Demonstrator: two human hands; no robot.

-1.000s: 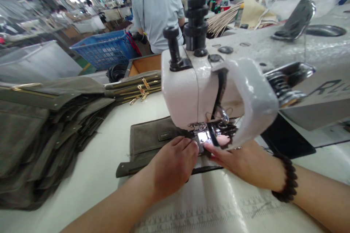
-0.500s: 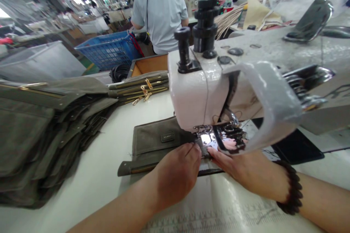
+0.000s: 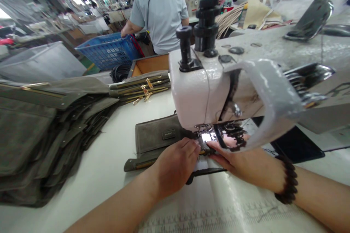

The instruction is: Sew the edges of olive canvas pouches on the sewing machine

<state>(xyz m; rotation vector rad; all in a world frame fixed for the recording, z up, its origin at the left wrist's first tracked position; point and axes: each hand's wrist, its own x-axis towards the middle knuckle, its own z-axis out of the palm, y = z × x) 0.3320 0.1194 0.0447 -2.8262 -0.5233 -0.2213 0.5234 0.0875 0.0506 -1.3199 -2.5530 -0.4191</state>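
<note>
An olive-green fabric panel (image 3: pixel 153 136) with a small label patch lies under the head of a white sewing machine (image 3: pixel 190 98). A strip with a brass zip (image 3: pixel 146 164) runs along its near edge. My left hand (image 3: pixel 177 165) is closed, its bent fingers gripping the zip strip just left of the lit needle area. On the other side, my right hand (image 3: pixel 243 165) has its fingers stretched out, touching the strip's right end by the presser foot. The machine's guard partly hides those fingers. A dark beaded bracelet (image 3: pixel 287 180) circles the right wrist.
Stacked olive fabric pieces (image 3: pixel 27 134) cover the left of the table, with zipped pieces and gold pullers (image 3: pixel 146 87) behind. A blue basket (image 3: pixel 106 51) stands beyond, near a person in a light shirt (image 3: pixel 164 14). Ruler markings (image 3: pixel 207 216) line the front.
The panel has shifted slightly right and away from me, with my left hand moving along. My right fingers have drawn closer to the strip. The person ahead has reached an arm to the blue basket.
</note>
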